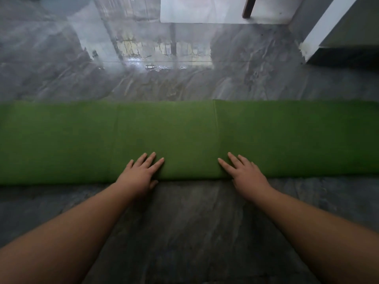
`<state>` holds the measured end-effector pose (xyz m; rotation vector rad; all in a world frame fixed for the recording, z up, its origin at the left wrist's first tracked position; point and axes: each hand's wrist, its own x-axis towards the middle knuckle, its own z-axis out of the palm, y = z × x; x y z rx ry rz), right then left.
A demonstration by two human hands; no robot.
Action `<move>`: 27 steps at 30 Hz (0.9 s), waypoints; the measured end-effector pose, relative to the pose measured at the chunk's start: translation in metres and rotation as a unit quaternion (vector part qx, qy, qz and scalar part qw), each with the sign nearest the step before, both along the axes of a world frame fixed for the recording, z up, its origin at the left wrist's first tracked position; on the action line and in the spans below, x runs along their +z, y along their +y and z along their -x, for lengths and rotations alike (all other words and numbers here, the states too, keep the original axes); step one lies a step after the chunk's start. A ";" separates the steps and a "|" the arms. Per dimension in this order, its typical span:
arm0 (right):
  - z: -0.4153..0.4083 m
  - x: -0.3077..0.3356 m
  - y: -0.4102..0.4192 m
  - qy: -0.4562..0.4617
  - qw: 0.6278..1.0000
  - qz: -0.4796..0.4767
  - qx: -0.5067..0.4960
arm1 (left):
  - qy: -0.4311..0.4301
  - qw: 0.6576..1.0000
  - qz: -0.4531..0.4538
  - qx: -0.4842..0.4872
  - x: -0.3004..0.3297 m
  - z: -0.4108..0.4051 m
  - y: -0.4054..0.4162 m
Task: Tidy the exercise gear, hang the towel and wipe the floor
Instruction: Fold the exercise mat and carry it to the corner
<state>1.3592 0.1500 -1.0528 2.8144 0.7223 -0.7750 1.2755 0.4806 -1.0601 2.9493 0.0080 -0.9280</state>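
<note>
A green exercise mat (184, 132) lies across the grey marble floor as a wide band from the left edge of the view to the right edge; its near edge looks rounded, as if rolled. My left hand (141, 171) rests flat on that near edge, fingers spread. My right hand (244, 173) lies flat on the same edge a little to the right, fingers apart too. Neither hand grips anything; both palms press down on the mat. No towel is in view.
Glossy grey marble floor (184, 232) stretches in front of and behind the mat, with bright window reflections beyond it. A white wall base (205, 11) and a dark wooden leg (249, 7) stand at the top. A white post or door frame (320, 31) is at the upper right.
</note>
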 end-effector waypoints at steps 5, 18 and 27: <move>0.001 0.006 0.007 0.002 1.000 0.025 -0.001 | -0.008 1.000 -0.010 0.012 0.001 0.003 -0.005; 0.009 0.013 0.006 0.014 0.999 0.000 -0.036 | 0.011 0.999 -0.051 0.000 0.016 0.011 -0.024; 0.044 0.038 -0.013 0.002 0.999 0.034 0.028 | 0.055 0.994 -0.089 -0.043 0.047 0.035 -0.033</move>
